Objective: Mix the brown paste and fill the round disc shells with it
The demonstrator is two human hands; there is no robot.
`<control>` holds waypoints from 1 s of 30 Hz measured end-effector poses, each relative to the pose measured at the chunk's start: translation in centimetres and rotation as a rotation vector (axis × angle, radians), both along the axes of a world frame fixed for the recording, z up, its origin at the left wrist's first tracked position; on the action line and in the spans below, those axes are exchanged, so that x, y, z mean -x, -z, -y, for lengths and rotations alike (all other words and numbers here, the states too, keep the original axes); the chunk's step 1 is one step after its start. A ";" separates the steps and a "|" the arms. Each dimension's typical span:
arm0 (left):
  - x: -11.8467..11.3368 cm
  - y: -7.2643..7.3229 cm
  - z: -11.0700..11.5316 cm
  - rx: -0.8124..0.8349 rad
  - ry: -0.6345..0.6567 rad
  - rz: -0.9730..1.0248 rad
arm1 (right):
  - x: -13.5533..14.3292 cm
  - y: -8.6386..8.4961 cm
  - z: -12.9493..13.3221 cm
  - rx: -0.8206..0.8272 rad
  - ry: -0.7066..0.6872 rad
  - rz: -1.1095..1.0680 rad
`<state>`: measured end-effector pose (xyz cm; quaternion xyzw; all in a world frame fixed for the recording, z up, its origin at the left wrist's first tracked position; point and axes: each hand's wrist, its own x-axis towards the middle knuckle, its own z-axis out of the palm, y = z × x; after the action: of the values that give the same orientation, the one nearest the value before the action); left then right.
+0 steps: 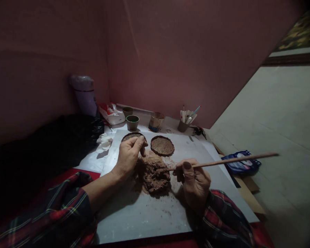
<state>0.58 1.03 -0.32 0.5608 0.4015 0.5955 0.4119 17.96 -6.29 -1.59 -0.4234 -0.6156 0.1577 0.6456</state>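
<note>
My right hand (195,182) is closed round a long thin wooden stick (229,161), whose near end sticks out past the right side of the board. The other end touches a heap of brown, lumpy, clay-like material (156,181) on the pale board (147,217). Just above and left of the heap is my left hand (131,151), fingers pinched together; whatever lies between them, if anything, I cannot make out. Behind it a round, flat brown disc (133,135) with a raised rim is partly hidden. A second such disc (162,146) lies beside it, fully in view.
Small cups (132,123) and a smeared clear cup (156,122) stand at the back. A pot of pens and brushes (184,126) is further right. White cloth or gloves (104,140), black plastic (67,137) and a purple wrapped roll (85,98) are left. A blue packet (241,163) lies right.
</note>
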 end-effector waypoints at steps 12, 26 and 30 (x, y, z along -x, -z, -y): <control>0.0 0.0 0.0 0.003 0.015 0.014 | -0.1 0.0 0.2 -0.013 0.009 0.049; 0.0 0.1 0.0 -0.005 0.020 0.000 | 0.0 -0.3 0.4 -0.037 -0.046 0.128; 0.0 0.0 0.0 -0.006 0.019 -0.001 | -0.4 -0.1 0.5 0.013 -0.138 0.249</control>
<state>0.57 1.01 -0.30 0.5661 0.3949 0.5924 0.4156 18.35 -6.84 -1.44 -0.4008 -0.7175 0.1521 0.5491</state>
